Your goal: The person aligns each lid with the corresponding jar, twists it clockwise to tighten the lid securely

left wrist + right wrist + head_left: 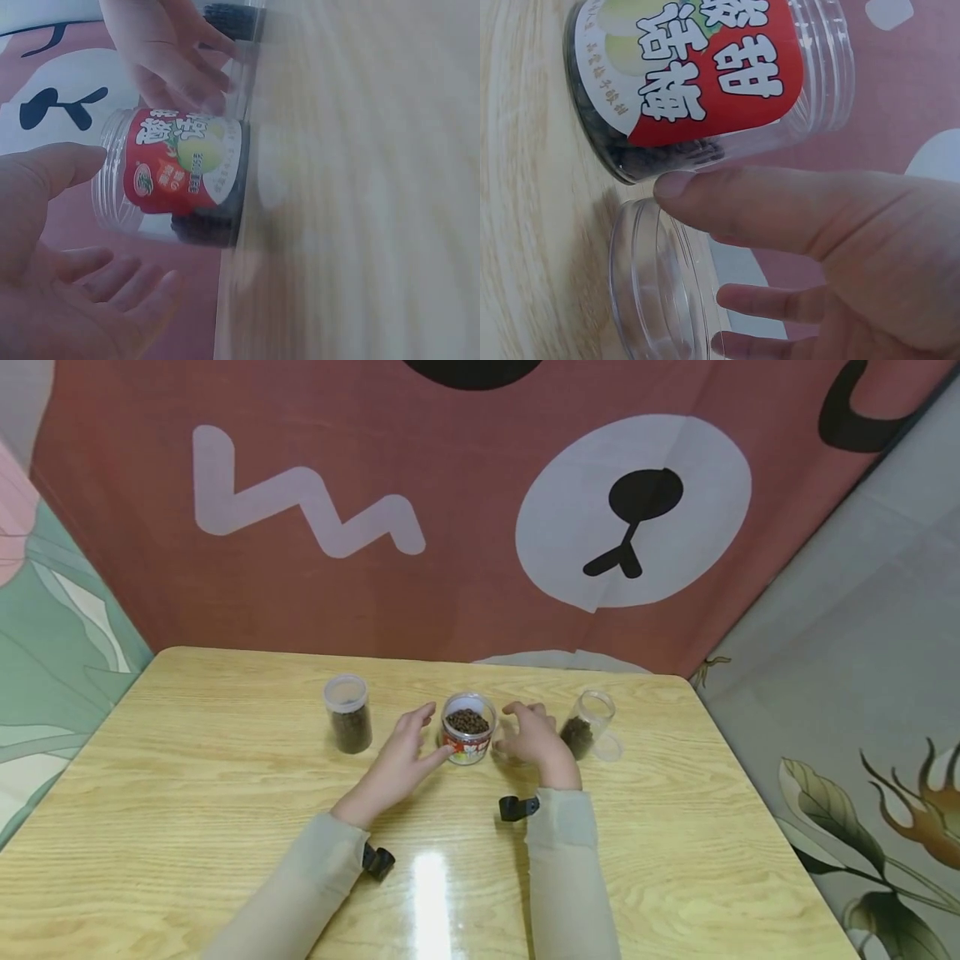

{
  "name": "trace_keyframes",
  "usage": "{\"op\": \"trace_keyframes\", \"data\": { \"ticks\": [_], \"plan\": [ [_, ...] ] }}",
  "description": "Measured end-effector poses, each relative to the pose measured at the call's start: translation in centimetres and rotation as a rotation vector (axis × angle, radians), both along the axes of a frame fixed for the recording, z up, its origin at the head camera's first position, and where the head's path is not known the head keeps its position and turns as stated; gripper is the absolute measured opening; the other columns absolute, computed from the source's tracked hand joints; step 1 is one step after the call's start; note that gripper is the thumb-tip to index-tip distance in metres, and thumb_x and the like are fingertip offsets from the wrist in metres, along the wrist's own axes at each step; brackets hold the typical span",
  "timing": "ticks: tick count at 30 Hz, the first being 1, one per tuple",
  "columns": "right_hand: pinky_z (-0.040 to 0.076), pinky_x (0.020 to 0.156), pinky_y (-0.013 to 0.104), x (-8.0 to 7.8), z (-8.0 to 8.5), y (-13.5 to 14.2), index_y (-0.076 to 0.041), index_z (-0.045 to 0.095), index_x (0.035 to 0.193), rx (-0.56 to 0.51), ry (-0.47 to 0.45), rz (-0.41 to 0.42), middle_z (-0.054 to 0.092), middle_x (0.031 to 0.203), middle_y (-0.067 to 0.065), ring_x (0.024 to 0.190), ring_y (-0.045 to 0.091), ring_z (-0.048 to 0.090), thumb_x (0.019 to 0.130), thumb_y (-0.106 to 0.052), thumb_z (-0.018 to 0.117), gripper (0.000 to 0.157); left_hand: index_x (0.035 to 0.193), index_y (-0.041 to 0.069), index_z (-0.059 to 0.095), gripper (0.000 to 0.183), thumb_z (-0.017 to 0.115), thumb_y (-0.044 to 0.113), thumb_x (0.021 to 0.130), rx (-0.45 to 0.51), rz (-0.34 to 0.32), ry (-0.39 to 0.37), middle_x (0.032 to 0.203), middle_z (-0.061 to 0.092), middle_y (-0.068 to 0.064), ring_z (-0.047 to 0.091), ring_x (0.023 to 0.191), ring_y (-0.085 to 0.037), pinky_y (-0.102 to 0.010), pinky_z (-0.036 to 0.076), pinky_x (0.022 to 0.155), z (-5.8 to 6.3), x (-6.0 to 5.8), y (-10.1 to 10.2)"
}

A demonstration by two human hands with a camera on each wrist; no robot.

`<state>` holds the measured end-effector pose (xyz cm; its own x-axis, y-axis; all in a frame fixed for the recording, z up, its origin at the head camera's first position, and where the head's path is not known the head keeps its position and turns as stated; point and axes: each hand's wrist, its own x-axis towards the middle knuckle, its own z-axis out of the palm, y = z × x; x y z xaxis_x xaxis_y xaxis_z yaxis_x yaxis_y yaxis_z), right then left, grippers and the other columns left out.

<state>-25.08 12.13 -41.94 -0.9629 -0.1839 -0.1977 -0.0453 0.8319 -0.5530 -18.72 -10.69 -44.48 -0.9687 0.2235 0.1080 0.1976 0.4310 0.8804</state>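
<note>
A clear jar (467,752) with a red printed label stands uncovered in the middle, small brown pellets inside. My left hand (403,762) is at its left side with fingers spread. In the left wrist view, the left thumb (71,166) is close to the jar's threaded rim, and the other fingers are loosely bent. To the jar's right, my right hand (534,739) hovers low over a clear round lid (656,285) on the table. The right thumb (727,199) extends between lid and jar in the right wrist view, while the other fingers are apart from it beyond the lid.
At the left stands a tall clear jar (350,727) with dark contents and a whitish top. On the right, another clear jar (592,714) holds dark pieces, with a clear lid (608,747) beside it. The wooden table (225,793) meets a printed curtain (450,602) behind.
</note>
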Motion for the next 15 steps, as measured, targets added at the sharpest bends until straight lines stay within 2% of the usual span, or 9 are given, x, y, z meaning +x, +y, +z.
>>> {"op": "trace_keyframes", "data": {
  "ticks": [6,15],
  "plan": [
    [0.043,0.102,0.064,-0.1,-0.1,-0.1,-0.009,0.053,0.144,0.024,-0.014,0.004,0.037,0.15,0.028,0.133,0.05,0.035,0.089,-0.02,0.079,0.062,0.159,-0.001,0.021,0.084,0.073,0.022,0.096,0.037,0.005,-0.034,0.156,0.029,-0.028,0.037,0.142,-0.041,-0.05,0.041,0.112,0.2,-0.7,0.9],
    [0.043,0.101,0.064,0.1,0.2,0.0,-0.01,0.054,0.143,0.061,-0.033,-0.012,0.042,0.146,0.026,0.132,0.049,0.036,0.087,-0.022,0.081,0.064,0.158,-0.003,0.023,0.086,0.076,0.018,0.094,0.075,0.019,-0.071,0.154,0.03,-0.03,0.042,0.138,-0.042,-0.053,0.041,0.111,-0.6,-1.2,1.5]
  ]
}}
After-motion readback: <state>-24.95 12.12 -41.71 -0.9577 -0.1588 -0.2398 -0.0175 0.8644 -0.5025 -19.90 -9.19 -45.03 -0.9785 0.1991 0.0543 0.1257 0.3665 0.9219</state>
